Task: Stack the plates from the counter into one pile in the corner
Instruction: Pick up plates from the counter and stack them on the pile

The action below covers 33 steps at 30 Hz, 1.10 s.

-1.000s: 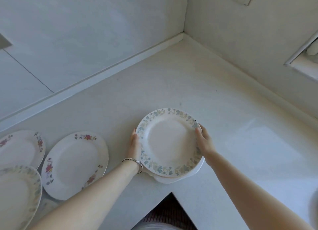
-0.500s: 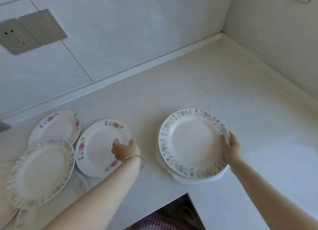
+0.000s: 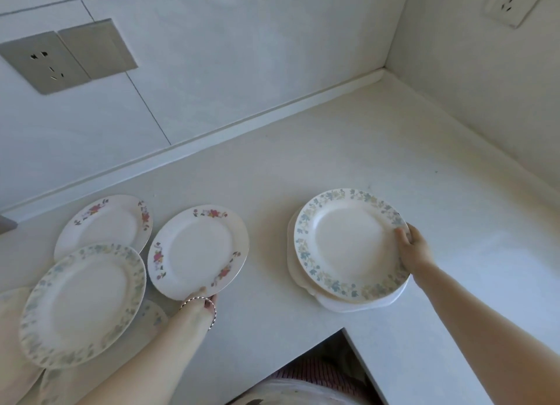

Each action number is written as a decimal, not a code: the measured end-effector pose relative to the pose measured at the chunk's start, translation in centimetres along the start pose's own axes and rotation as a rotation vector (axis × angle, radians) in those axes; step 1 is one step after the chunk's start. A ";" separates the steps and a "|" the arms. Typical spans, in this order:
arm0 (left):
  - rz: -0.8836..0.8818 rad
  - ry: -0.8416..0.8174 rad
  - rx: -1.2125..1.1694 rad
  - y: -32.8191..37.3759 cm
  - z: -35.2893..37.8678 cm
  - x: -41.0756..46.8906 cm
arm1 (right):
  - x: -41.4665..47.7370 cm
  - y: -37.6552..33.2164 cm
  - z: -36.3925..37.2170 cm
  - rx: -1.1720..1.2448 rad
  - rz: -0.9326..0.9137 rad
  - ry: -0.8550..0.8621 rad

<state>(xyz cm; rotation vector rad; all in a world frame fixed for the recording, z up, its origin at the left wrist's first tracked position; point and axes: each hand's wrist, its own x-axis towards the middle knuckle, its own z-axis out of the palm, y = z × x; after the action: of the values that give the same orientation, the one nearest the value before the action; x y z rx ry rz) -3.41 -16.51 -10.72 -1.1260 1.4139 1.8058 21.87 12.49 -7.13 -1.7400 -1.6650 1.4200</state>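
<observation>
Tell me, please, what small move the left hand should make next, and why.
Probably lift the red-flowered plate and carry it onto the pile: the left hand grips its near rim, and the right hand holds the pile's edge.

The pale cream L-shaped tabletop [image 3: 378, 150] bears at right a white scalloped plate [image 3: 357, 306] under a round blue-flower-rimmed plate [image 3: 348, 244], and at left a white red-flowered plate [image 3: 106, 220] by the wall, a second red-flowered plate [image 3: 197, 250] beside it, and a faded blue-rimmed plate [image 3: 81, 301] overlapping paler plates [image 3: 151, 316].
</observation>
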 end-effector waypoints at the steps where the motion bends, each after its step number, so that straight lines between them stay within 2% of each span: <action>1: -0.009 -0.044 -0.072 -0.3 0.2 -0.4 | -0.1 0.0 0.0 0.004 0.001 0.003; 9: 0.003 -0.176 0.056 -0.7 1.5 -4.8 | -0.2 -0.1 -0.1 -0.013 0.006 -0.009; 13: 0.176 -0.380 0.269 -0.8 2.6 -9.2 | -0.5 -0.4 -0.3 -0.015 0.015 -0.008; 15: 0.255 -0.496 0.410 -0.8 4.2 -11.5 | -0.9 -0.9 -0.6 -0.050 -0.040 0.086; 17: 0.264 -0.586 0.544 -1.2 5.9 -13.2 | -1.6 -2.2 -1.2 0.069 -0.131 0.160; 19: 0.238 -0.645 0.690 -2.3 7.4 -14.3 | -2.5 -3.6 -1.8 0.275 -0.137 0.045; 21: 0.186 -0.689 0.795 -3.7 8.5 -14.8 | -3.3 -3.9 -2.3 0.246 -0.101 -0.071; 25: 0.082 -0.687 0.919 -5.9 9.8 -14.1 | -3.8 -1.4 -3.3 -0.013 -0.068 -0.038; 33: 0.306 -0.558 1.348 -6.3 10.9 -11.8 | -4.2 1.6 -2.8 -0.281 -0.056 0.015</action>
<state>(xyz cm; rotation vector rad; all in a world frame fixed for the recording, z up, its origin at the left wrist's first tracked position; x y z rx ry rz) 4.57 -3.69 -2.45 0.2711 1.9003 0.7691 25.83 9.37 -5.49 -1.8240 -1.9673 1.1915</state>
